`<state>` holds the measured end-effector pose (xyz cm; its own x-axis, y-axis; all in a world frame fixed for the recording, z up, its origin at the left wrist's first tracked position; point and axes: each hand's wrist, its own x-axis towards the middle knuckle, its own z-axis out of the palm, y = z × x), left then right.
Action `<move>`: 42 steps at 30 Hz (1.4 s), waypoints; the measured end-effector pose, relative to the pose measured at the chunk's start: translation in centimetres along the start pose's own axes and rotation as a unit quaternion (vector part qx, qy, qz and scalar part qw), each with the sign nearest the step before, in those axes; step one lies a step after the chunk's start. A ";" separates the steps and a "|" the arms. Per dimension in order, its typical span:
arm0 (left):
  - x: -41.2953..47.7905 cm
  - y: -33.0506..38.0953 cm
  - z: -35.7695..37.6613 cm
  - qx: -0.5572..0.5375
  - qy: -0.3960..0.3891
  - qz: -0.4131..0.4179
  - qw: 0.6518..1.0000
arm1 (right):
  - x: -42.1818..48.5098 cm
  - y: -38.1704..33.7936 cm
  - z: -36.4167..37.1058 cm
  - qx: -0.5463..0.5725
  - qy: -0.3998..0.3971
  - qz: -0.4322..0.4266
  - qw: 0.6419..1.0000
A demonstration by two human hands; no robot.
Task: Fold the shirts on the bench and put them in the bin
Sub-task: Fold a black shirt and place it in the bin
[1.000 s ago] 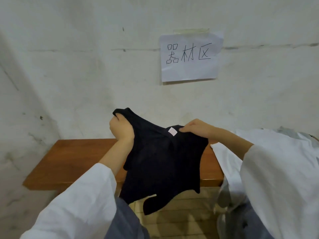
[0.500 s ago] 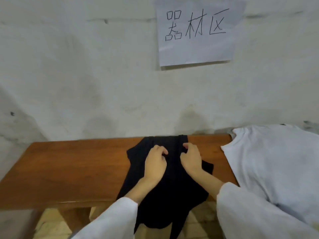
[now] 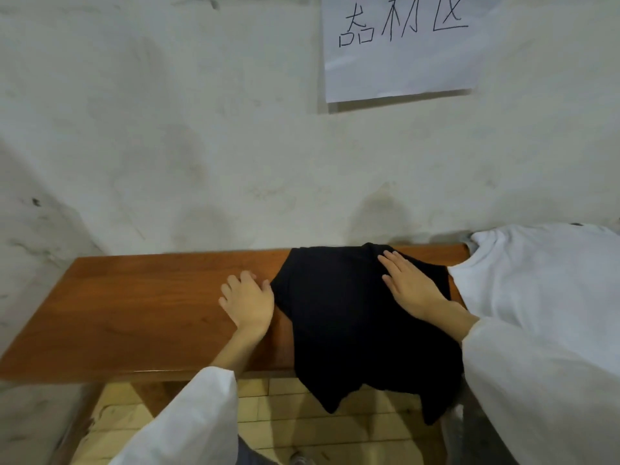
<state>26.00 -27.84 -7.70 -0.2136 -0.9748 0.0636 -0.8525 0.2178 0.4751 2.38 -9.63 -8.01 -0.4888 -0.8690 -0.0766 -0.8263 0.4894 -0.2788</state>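
Note:
A black shirt (image 3: 349, 317) lies spread across the brown wooden bench (image 3: 144, 307), its lower part hanging over the front edge. My right hand (image 3: 411, 286) lies flat on the shirt's upper right part with straight fingers. My left hand (image 3: 248, 300) rests on the bench at the shirt's left edge, thumb touching the cloth, fingers spread. A white shirt (image 3: 536, 280) is heaped on the bench's right end, touching the black one. No bin is in view.
A rough white wall (image 3: 201, 146) stands right behind the bench, with a paper sign (image 3: 399, 45) taped to it. Pale floor tiles (image 3: 285, 417) show below the bench. The wall also closes in on the left side.
The black shirt, held up a second ago, now lies on the bench. Both hands have moved apart from its middle, the left to its left edge, the right to its upper right.

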 end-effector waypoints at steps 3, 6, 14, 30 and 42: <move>-0.5 0.0 -0.3 0.016 -0.073 0.050 0.996 | -2.1 -3.0 1.3 0.127 0.126 0.114 0.977; -1.0 1.4 -0.8 -0.088 -0.172 0.086 0.977 | -4.1 -4.2 2.7 0.163 0.166 0.185 0.955; 2.6 0.1 -5.9 -0.129 -0.134 -0.004 0.982 | -6.1 0.2 1.1 0.161 0.122 0.148 0.968; -2.4 0.6 -3.0 0.024 -0.136 -0.107 0.985 | -7.3 -0.2 0.3 -0.020 0.122 0.262 0.957; -4.4 -2.5 -7.0 -0.076 -0.336 -0.121 0.931 | -8.4 -1.4 -3.9 0.122 -0.131 0.248 0.952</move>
<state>32.44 -24.47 -3.05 -0.3181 -0.7334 -0.6008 -0.8477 -0.0637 0.5266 6.56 -2.71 -3.27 -0.6892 -0.5386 -0.4847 -0.4061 0.8411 -0.3573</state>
